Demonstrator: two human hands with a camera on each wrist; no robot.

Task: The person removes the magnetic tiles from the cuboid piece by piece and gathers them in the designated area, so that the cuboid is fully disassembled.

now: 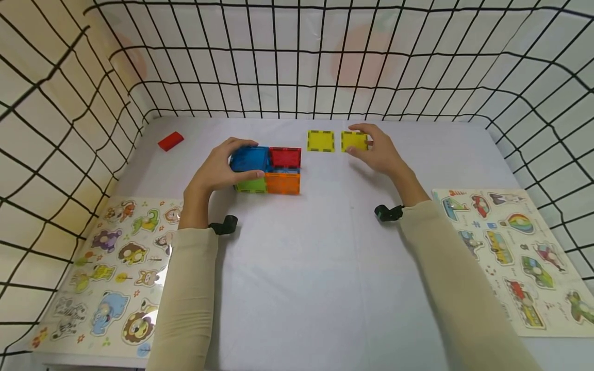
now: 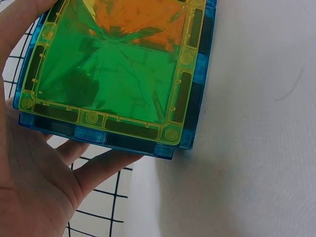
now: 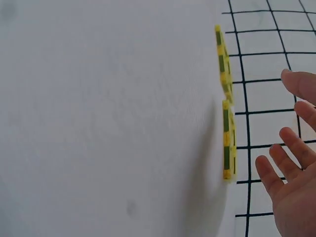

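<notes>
My left hand (image 1: 217,166) holds the left end of a low box of see-through magnetic tiles, thumb along its front edge and fingers round the back. A blue tile (image 1: 249,158) covers that end. A green tile (image 1: 251,186) and an orange tile (image 1: 283,183) form the front, with a red tile (image 1: 285,156) at the back right. Close up in the left wrist view, the green tile (image 2: 108,84) shows a yellowish frame. My right hand (image 1: 381,152), fingers spread, hovers over one yellow tile (image 1: 352,140); the right wrist view shows them apart. Another yellow tile (image 1: 320,140) lies just left of it.
A red block (image 1: 170,141) lies at the back left. Black wire mesh (image 1: 297,82) encloses the back and sides of the white table. An animal picture board (image 1: 111,278) is at the left, a vehicle picture board (image 1: 506,268) at the right.
</notes>
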